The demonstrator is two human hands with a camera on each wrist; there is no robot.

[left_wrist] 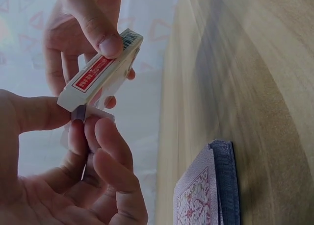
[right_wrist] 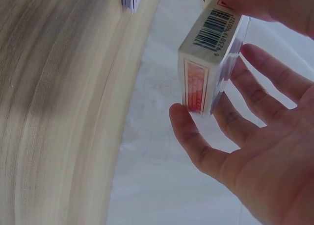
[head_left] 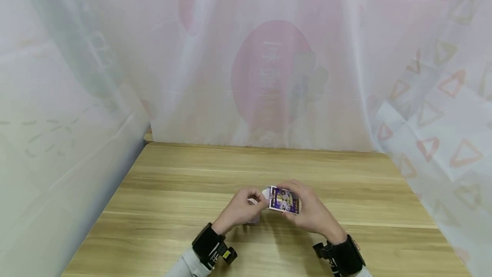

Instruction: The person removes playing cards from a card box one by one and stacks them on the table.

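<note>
hands (head_left: 246, 210) | card box (head_left: 284, 200) (pinched) | deck (left_wrist: 208, 190) on table (head_left: 161, 191)

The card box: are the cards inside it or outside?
Outside: the deck lies on the table, while both hands hold the card box.

The small printed cardboard card box (head_left: 284, 200) is above the pale wooden table (head_left: 173, 191), between both hands. The patterned card stack (left_wrist: 208, 190) lies on the table below the box.
</note>
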